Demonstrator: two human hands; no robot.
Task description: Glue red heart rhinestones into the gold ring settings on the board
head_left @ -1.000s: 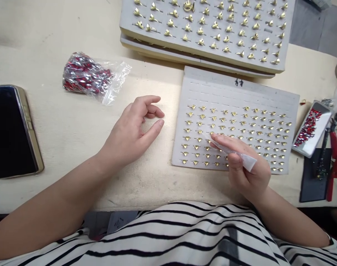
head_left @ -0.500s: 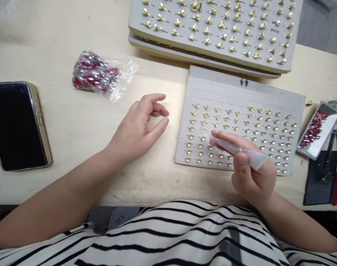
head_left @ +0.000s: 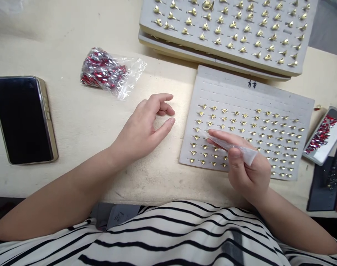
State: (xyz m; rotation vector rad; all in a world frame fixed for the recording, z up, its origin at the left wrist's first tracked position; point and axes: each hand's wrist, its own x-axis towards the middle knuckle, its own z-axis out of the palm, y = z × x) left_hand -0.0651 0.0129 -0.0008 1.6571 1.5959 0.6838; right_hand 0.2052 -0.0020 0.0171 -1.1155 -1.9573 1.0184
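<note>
My right hand (head_left: 248,173) is closed on a small cone-shaped plastic glue bag (head_left: 248,155), translucent and whitish, pinched between thumb and fingers. Its narrow tip points left, over a grey foam board (head_left: 226,87) marked "44". Rows of gold rings with triangular settings (head_left: 224,111) stand in the board's slits; my right hand hides some of them. The slits along the board's far side hold no rings. My left hand (head_left: 143,125) rests on the table left of the board, holding nothing, its thumb apart from its curved fingers.
Behind the board is a stack of thicker foam boards (head_left: 185,42) full of gold rings. A zip bag of red stones (head_left: 106,70) lies back left, a phone (head_left: 23,120) far left. On the right are a white tray (head_left: 330,138) of red stones and a dark pad (head_left: 322,186).
The whole view has shifted, so the table things appear farther right. My right hand with the glue bag has moved slightly left over the board. My left hand keeps its pose.
</note>
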